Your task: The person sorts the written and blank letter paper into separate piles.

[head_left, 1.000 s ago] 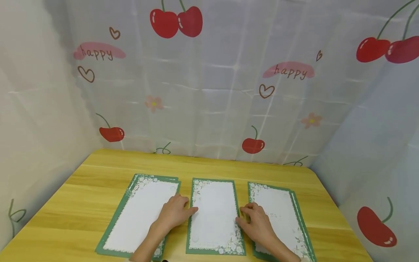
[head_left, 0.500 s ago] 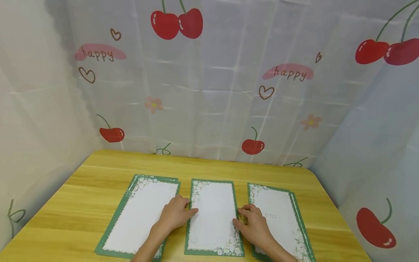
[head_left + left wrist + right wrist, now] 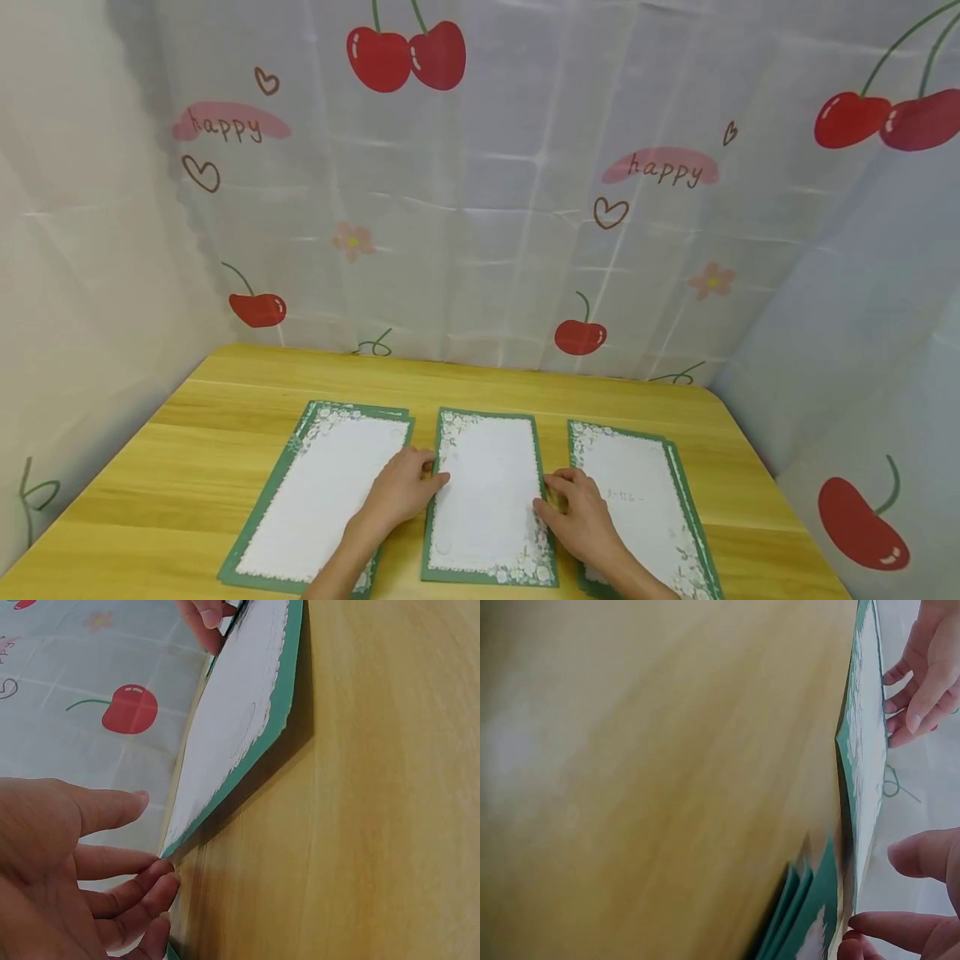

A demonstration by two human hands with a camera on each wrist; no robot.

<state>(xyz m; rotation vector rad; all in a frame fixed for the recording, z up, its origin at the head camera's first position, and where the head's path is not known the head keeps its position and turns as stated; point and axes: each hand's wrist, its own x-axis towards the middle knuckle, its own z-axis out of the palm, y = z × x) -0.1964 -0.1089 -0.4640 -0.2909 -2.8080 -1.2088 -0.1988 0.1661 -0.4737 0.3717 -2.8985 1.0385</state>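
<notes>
A white sheet with a green floral border (image 3: 487, 492) lies between my two hands in the head view. My left hand (image 3: 403, 483) is at its left edge, index fingertip touching the rim and thumb raised apart from it in the left wrist view. At the opposite edge is my right hand (image 3: 583, 510); in the right wrist view its index fingertip (image 3: 859, 921) meets the rim and its thumb (image 3: 919, 853) stands off. A dark shadow runs under the sheet's border (image 3: 289, 690).
A pile of similar sheets (image 3: 318, 492) lies on the left, partly under my left forearm. Another pile (image 3: 645, 467), the top sheet bearing faint writing, lies on the right under my right forearm. The yellow wooden table (image 3: 480, 379) ends at a cherry-print curtain (image 3: 487, 250).
My right hand has moved slightly left to the middle sheet's right edge. The middle sheet has shifted a little left. My left thumb has drawn back slightly.
</notes>
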